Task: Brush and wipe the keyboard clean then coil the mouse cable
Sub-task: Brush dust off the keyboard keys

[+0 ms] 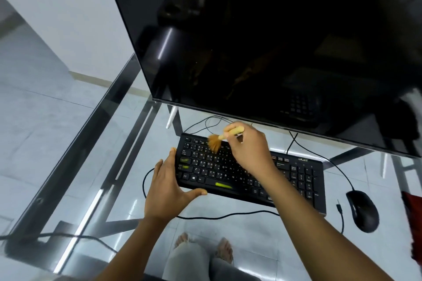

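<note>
A black keyboard [296,180] lies on the glass table, with green marks on a few keys. My right hand [249,150] holds a small wooden brush [217,140] whose tan bristles touch the upper left key rows. My left hand [169,189] grips the keyboard's left end, thumb along its front edge, fingers on its left side. A black mouse [363,211] sits to the right of the keyboard. Its cable [319,155] runs up behind the keyboard toward the monitor.
A large dark monitor [262,41] stands just behind the keyboard. Loose black cables [228,216] cross the glass table [251,235] in front of the keyboard and behind it. A red cloth [413,217] lies at the right edge. The table's left edge [75,150] runs diagonally.
</note>
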A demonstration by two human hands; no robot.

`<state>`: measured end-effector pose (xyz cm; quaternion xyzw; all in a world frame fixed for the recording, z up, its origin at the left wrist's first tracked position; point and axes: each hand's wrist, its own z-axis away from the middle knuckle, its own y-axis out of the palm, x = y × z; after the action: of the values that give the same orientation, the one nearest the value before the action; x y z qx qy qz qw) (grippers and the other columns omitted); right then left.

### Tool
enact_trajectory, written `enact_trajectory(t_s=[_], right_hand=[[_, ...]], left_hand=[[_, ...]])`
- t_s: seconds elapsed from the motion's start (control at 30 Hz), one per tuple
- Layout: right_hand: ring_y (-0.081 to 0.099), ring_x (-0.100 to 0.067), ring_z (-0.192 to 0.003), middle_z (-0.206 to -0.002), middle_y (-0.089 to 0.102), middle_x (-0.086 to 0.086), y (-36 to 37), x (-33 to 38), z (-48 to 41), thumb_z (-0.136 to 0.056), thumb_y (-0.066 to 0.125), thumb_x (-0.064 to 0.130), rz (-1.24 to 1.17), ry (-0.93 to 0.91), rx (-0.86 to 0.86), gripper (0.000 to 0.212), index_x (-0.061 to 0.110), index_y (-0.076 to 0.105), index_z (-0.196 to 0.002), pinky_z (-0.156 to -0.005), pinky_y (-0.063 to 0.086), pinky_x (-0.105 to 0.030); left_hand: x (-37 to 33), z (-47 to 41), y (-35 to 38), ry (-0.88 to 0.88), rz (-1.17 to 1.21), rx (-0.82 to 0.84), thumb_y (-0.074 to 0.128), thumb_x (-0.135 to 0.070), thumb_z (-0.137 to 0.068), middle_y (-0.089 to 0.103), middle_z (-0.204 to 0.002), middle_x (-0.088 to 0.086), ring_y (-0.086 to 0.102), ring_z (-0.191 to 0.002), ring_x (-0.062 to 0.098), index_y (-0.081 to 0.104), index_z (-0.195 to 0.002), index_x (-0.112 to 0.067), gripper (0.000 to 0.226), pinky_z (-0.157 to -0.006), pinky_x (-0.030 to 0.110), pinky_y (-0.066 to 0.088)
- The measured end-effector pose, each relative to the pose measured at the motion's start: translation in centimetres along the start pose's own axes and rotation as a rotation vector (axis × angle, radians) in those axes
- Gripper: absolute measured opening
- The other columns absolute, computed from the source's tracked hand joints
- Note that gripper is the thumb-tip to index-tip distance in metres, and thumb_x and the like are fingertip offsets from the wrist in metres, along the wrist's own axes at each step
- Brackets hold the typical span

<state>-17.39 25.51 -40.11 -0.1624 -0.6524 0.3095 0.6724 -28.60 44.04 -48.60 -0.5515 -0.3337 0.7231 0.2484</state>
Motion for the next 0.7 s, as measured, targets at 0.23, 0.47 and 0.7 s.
enact_trajectory(t_s=[0.23, 0.47, 0.7], right_hand=[[0.06, -0.007, -0.071, -0.087, 0.065, 0.014, 2.2, 1.6, -1.6, -0.095, 0.059, 0.024, 0.036, -0.028, -0.042, 0.01, 0.029, 0.066, -0.09, -0.059, 0.047, -0.021], [0.06, -0.006, -0.078, -0.097, 0.067, 0.014, 4.1, 2.3, -1.5, -0.095, 0.058, 0.023, 0.021, -0.125, 0.001, 0.013, 0.029, 0.07, -0.095, -0.067, 0.048, -0.022], [0.057, -0.004, -0.071, -0.099, 0.059, 0.013, 2.0, -0.3, 1.0, -0.096, 0.059, 0.023, 0.088, -0.18, -0.027, 0.013, 0.026, 0.071, -0.102, -0.062, 0.045, -0.018]], left_hand=[[0.0, -0.1, -0.1, 0.026, 0.007, -0.028, 0.069, -0.079, -0.051, 0.033, -0.153, -0.001, 0.017, -0.145, 0.026, 0.006, -0.154, -0.021, 0.134, -0.116, 0.048, 0.027], [-0.2, 0.1, -0.2, 0.036, -0.005, -0.039, 0.068, -0.08, -0.053, 0.036, -0.151, 0.0, 0.02, -0.143, 0.024, 0.005, -0.154, -0.021, 0.133, -0.115, 0.05, 0.03], [-0.5, 0.1, -0.3, 0.055, -0.005, -0.065, 0.071, -0.076, -0.055, 0.039, -0.15, 0.001, 0.02, -0.142, 0.022, 0.008, -0.153, -0.018, 0.13, -0.114, 0.05, 0.03]])
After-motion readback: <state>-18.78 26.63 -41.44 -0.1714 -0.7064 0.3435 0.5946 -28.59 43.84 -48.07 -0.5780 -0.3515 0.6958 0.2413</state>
